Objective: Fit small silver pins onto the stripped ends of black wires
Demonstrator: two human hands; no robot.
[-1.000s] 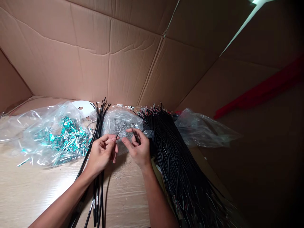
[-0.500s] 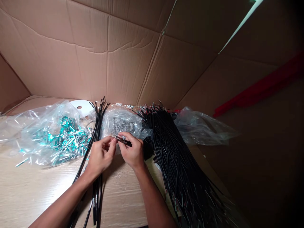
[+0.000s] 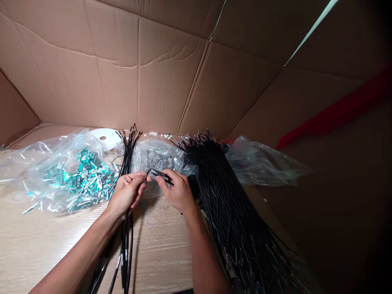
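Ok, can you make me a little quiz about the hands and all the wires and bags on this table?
1. True or false: the big heap of black wires lies on the person's right side.
2. What colour are the shiny pieces in the plastic bag on the left? A red, B teal, C yellow.
3. What does the right hand pinch at its fingertips?

Key
1. True; a small bundle of black wires runs under the left hand.
2. B.
3. The end of a thin black wire, held towards the left hand over the clear bag of small grey parts.
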